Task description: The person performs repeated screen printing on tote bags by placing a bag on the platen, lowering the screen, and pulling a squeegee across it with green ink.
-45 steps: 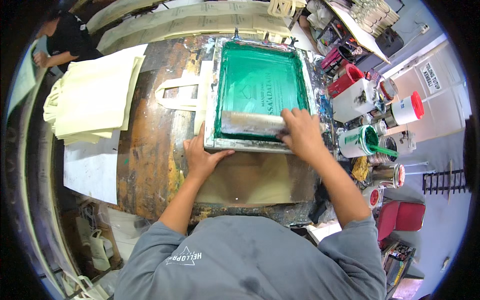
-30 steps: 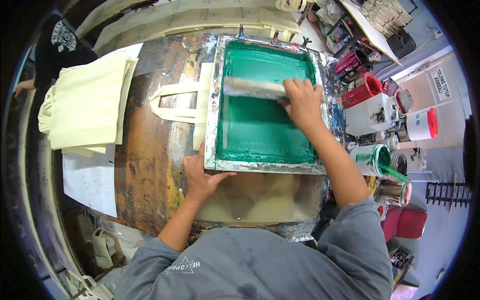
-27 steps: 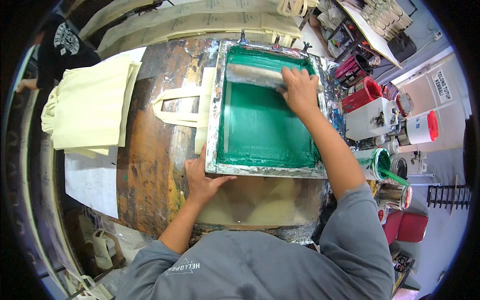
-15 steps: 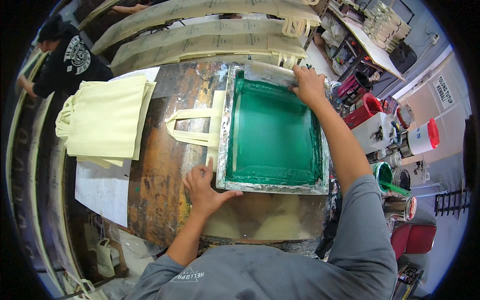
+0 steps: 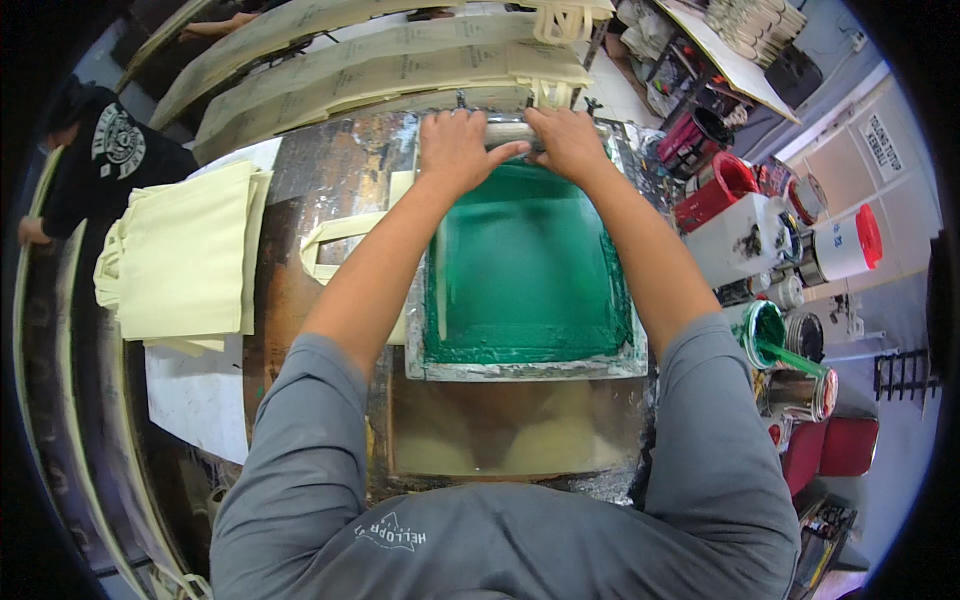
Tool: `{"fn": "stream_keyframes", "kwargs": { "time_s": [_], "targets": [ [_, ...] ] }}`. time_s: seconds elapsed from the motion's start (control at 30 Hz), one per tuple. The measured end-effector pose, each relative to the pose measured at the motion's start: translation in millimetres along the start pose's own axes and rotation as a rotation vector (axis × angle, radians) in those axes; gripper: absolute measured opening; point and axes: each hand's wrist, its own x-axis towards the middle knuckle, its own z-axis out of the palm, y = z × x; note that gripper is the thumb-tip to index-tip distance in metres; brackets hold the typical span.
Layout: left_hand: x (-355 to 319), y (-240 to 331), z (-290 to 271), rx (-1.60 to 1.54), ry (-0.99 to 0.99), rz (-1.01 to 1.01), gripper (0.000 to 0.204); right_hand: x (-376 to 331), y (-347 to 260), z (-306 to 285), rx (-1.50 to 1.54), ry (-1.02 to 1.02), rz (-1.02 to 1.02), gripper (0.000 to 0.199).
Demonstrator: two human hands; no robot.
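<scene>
A screen-printing frame (image 5: 528, 372) lies flat on the worktable, its mesh (image 5: 525, 285) covered in green ink. At the frame's far end, my left hand (image 5: 456, 150) and my right hand (image 5: 568, 146) are closed side by side over a squeegee (image 5: 508, 134) with a worn grey handle. The squeegee's blade is mostly hidden by my fingers. Under the frame lies a pale yellow tote bag (image 5: 399, 186); its handle loop (image 5: 318, 240) sticks out to the left, partly behind my left forearm.
A stack of pale yellow bags (image 5: 185, 255) sits at the table's left on white paper (image 5: 195, 395). Racks of printed bags (image 5: 390, 75) stand beyond. Ink tubs, including a green one (image 5: 762, 335) with a stirrer, crowd the right. A person in black (image 5: 120, 150) works far left.
My left hand has left the frame's near left corner and now grips the squeegee at the far end. My right hand has come left along it, next to my left.
</scene>
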Motion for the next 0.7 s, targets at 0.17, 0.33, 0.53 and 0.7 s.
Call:
{"fn": "stream_keyframes", "kwargs": {
  "time_s": [0.17, 0.33, 0.53, 0.7],
  "targets": [
    [-17, -2, 18, 0.008, 0.26, 0.143, 0.077, -34, -8, -8, -0.031, 0.03, -0.041, 0.052],
    [-81, 22, -5, 0.018, 0.256, 0.178, 0.071, -96, -53, -40, -0.044, -0.046, 0.031, 0.051],
    [-182, 55, -49, -0.059, 0.249, 0.225, 0.066, -201, -122, -76, -0.009, -0.044, 0.071, 0.052],
    [-218, 62, -68, -0.115, 0.309, 0.218, 0.065, -229, -149, -95, -0.003, -0.088, 0.111, 0.052]
  ]
}}
